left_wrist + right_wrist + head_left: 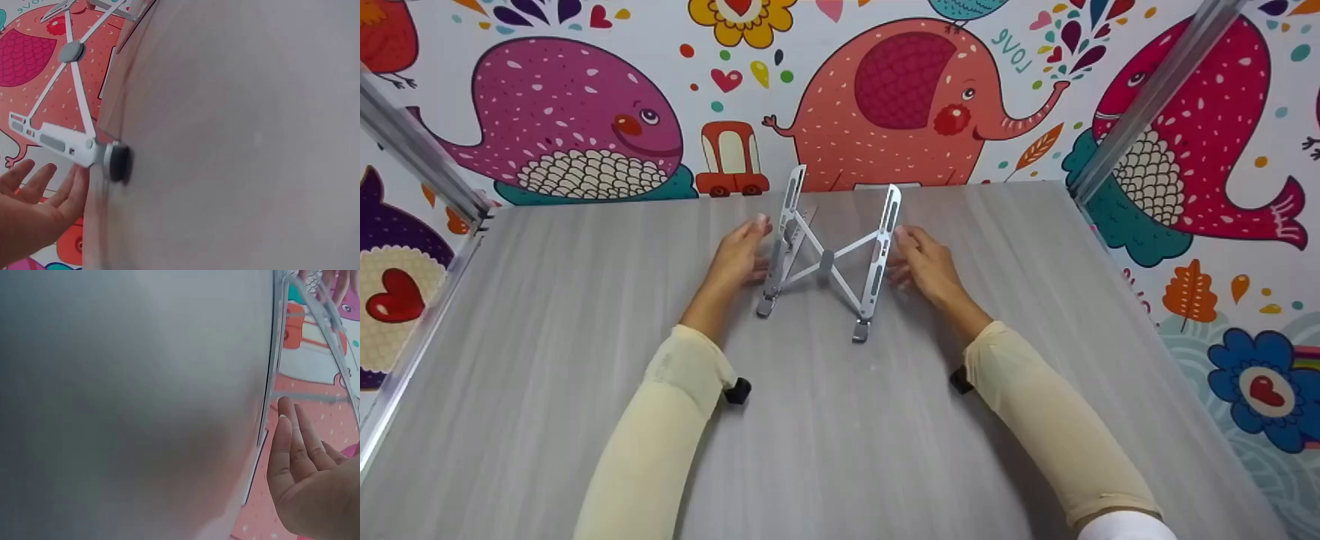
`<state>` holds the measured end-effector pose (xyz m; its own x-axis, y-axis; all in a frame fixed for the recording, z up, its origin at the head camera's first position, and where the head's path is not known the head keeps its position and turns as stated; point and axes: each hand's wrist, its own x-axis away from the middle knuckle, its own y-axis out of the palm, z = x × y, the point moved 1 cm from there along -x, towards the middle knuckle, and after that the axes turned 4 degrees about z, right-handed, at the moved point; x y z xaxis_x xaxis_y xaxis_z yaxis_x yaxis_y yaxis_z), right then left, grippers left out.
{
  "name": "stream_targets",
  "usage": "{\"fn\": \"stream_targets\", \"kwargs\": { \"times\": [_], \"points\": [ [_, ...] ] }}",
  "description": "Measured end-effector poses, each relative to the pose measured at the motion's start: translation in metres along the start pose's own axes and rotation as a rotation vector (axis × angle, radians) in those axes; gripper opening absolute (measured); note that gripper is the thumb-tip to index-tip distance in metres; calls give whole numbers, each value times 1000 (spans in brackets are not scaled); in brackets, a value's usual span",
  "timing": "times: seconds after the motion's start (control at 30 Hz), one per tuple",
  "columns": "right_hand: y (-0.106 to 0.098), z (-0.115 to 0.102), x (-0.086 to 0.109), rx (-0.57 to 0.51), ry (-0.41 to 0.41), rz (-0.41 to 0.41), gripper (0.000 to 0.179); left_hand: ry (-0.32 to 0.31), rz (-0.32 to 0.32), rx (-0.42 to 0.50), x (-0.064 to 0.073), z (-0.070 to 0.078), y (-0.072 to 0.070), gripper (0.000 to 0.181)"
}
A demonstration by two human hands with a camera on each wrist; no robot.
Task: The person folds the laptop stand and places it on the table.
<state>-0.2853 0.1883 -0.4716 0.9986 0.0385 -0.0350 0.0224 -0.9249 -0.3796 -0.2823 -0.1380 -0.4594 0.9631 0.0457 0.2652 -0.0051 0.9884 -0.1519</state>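
Stand between two loosely extended hands

The stand (826, 261) is on the table (847, 450), unfolded into an X, with the left hand (735, 255) just beside one rail and the right hand (928, 264) just beside the other. Both hands have relaxed, mostly straight fingers, and neither grips anything; whether any fingertip touches metal, I cannot tell.

From the head, some fingers of each hand are hard to make out beside the rails. The left wrist view cuts off the stand's far side at the top edge; the right wrist view shows only part of it, blurred and cut by the right edge, with a bit of the other hand in the top corner.

The left wrist view shows the dark end of a foot (119, 163), unclear from the head. The hub (71, 52) shows there and from the head, but not from the right wrist.
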Motion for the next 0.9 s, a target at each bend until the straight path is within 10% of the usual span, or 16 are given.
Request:
{"fn": "stream_targets", "kwargs": {
  "times": [0.47, 0.9],
  "points": [
    [25, -6, -1, -70, 118, -31, 62, -91, -62, 188, -14, -13, 20, 45],
    [31, -12, 3, -119, 90, -60, 40, -23, -110, 121, -14, -13, 18, 43]
  ]
}}
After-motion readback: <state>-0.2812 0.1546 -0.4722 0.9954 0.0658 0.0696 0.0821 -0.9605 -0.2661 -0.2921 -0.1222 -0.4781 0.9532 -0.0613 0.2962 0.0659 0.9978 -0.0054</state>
